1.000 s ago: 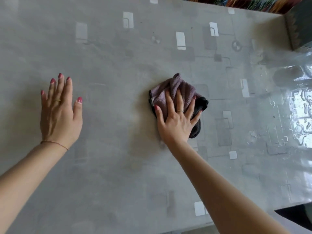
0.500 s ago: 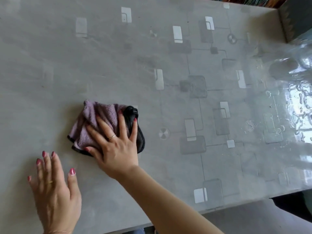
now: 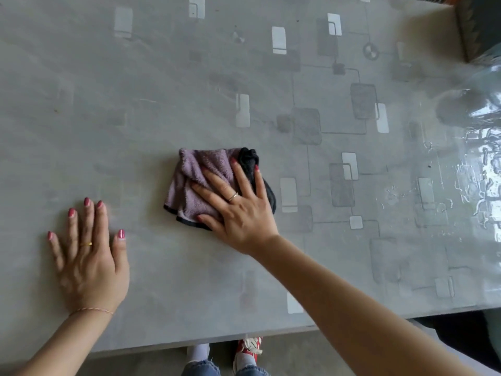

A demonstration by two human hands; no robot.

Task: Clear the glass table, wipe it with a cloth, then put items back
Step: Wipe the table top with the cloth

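A crumpled purple cloth with black trim (image 3: 195,183) lies near the middle of the grey patterned glass table (image 3: 162,90). My right hand (image 3: 238,207) presses flat on the cloth's right half, fingers spread and straight. My left hand (image 3: 86,253) rests flat on the bare table surface to the left of the cloth, fingers straight, apart from it.
A dark box-like object (image 3: 479,25) stands at the far right corner. Bright glare covers the table's right side (image 3: 482,172). The table's near edge (image 3: 244,337) runs along the bottom, with my feet on the floor below it.
My right hand has swept the cloth from the table's middle to the left and towards me, then back a little to the right. My left hand shifted nearer the front edge.
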